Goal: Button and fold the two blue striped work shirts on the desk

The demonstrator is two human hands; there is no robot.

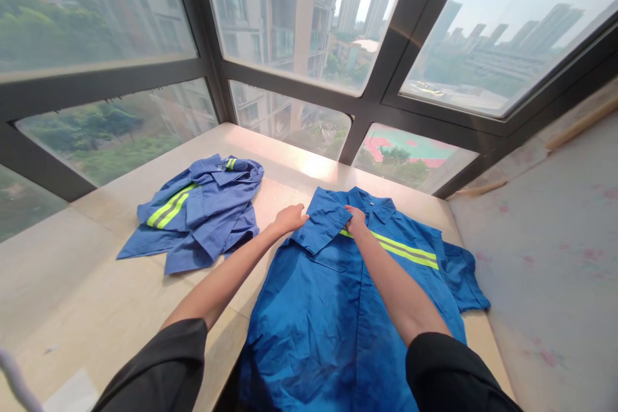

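A blue work shirt (pixel 333 309) with a collar and a yellow-and-grey reflective stripe lies spread on the pale ledge, its lower part reaching down past the front edge. One of its sleeves (pixel 326 222) is folded inward over the chest. At that sleeve's outer side, my left hand (pixel 291 219) pinches the cloth. My right hand (pixel 356 220) is closed on the sleeve's other side, just below the collar. The far sleeve (pixel 463 277) stretches out to the right, near the wall.
A second blue garment (pixel 207 212) with reflective stripes lies bunched on the ledge (pixel 111 302) to the left. Framed windows (pixel 299 93) border the far side, and a floral-patterned wall (pixel 541 257) stands at right. A white sheet (pixel 72 393) lies at lower left.
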